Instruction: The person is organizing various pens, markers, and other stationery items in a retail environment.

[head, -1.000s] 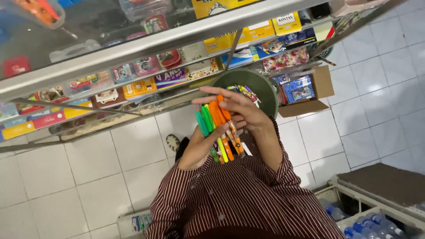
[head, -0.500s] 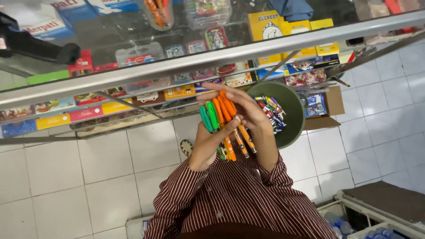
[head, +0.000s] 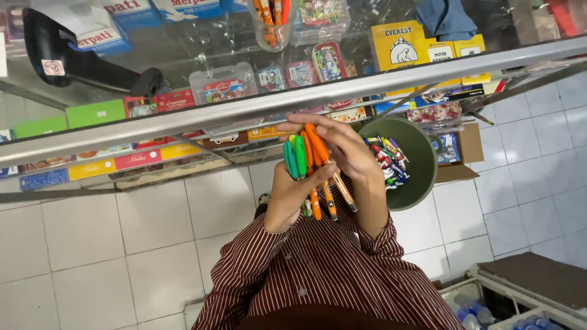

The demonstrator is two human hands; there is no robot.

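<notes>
Seen from the head camera, a person in a striped maroon shirt (head: 324, 269) stands at a glass display bench (head: 257, 110) and holds a bundle of pens (head: 312, 171) in front of the chest. The left hand (head: 293, 192) is closed around the lower part of the bundle, fingers wrapped over the barrels, with green pens (head: 295, 157) standing at its left side and orange pens (head: 318, 153) just beside them. The right hand (head: 339, 146) lies over the top of the bundle, its fingers curled across the orange pens and touching them, so the bundle sits between the two hands, tilted slightly with the tips pointing down toward the shirt.

Just to the right of the right hand, a round green bowl (head: 416, 165) holds more loose pens in mixed colours (head: 386, 160); what the bowl rests on cannot be told. Behind the hands, the bench's metal rail (head: 428, 70) runs across the frame, with boxed stationery (head: 92, 165) on the shelves below the glass and a clear cup of orange pens (head: 272, 21) on top. A dark handheld scanner (head: 67, 55) lies on the glass at the left. White floor tiles (head: 73, 232) spread beneath, and a cardboard box (head: 468, 150) sits near the bowl.
</notes>
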